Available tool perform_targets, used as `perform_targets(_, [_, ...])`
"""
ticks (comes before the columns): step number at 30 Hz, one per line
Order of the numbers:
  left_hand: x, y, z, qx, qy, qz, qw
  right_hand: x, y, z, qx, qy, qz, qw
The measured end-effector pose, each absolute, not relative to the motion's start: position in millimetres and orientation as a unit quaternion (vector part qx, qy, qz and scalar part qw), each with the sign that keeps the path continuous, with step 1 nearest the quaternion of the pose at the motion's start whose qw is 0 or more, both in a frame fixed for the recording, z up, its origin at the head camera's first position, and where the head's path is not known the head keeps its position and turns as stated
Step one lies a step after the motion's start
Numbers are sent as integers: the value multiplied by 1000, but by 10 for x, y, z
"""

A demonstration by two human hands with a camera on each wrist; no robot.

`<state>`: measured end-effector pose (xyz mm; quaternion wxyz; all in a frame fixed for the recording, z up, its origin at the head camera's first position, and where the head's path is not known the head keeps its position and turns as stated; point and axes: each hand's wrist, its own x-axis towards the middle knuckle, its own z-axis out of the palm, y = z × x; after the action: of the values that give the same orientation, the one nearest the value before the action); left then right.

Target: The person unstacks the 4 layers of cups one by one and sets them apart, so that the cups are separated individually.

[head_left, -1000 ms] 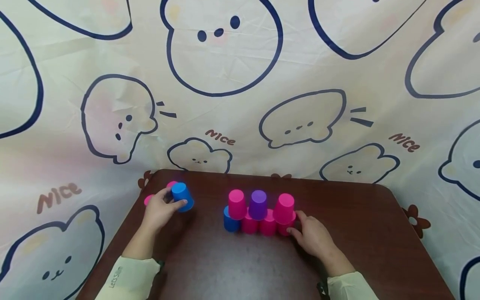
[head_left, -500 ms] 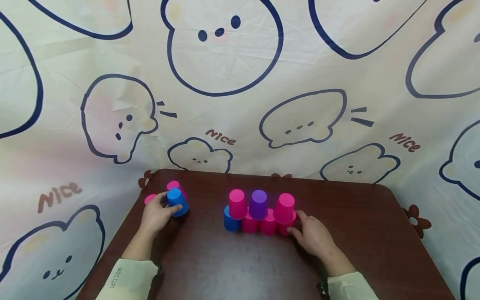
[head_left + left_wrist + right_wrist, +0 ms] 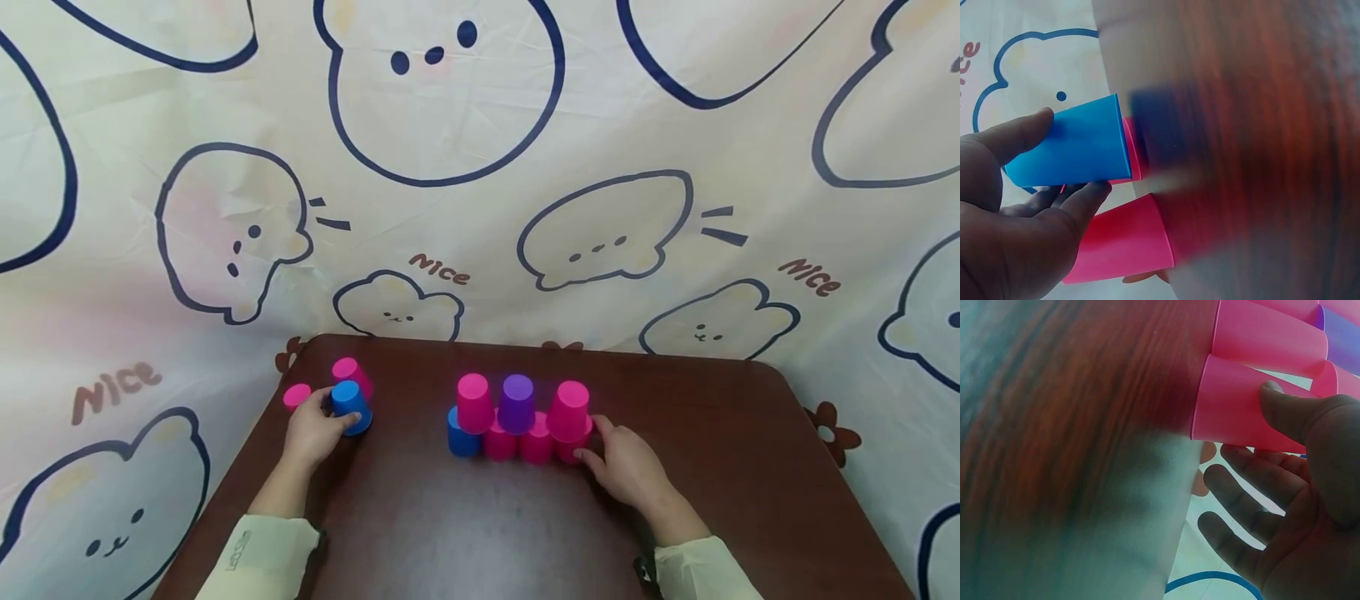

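Note:
My left hand (image 3: pixel 313 429) holds an upside-down blue cup (image 3: pixel 351 408) between thumb and fingers at the table's left; in the left wrist view its rim is low, by the tabletop. Two pink cups stand beside that hand, one behind the blue cup (image 3: pixel 352 375) and one to the left (image 3: pixel 297 396), partly hidden. Mid-table is a two-level stack of upturned cups. Its lower row has a blue cup (image 3: pixel 463 435) and three pink ones; a pink cup (image 3: pixel 474 404), a purple cup (image 3: pixel 517 406) and another pink cup (image 3: pixel 569 410) sit above. My right hand (image 3: pixel 632 468) pinches the rightmost lower pink cup (image 3: pixel 1235 403).
The dark brown wooden table (image 3: pixel 480 533) has rounded far corners. A pale cloth (image 3: pixel 480 225) with bear drawings hangs right behind it and at both sides.
The blue cup in my left hand has moved left and slightly down, in front of the pink cup. My right hand keeps its place at the stack, which looks the same.

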<state>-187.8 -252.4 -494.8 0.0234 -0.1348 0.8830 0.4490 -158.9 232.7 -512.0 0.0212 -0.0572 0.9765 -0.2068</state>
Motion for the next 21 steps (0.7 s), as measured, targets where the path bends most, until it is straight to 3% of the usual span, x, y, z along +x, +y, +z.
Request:
perform_targets(14, [-1843, -2526, -4979, -142, 886, 441, 16, -1567, 2327, -5140, -58, 976, -211, 21])
perform_targets(21, [-1799, -2383, -4735, -110, 906, 393, -114, -1584, 2325, -5132, -56, 976, -211, 22])
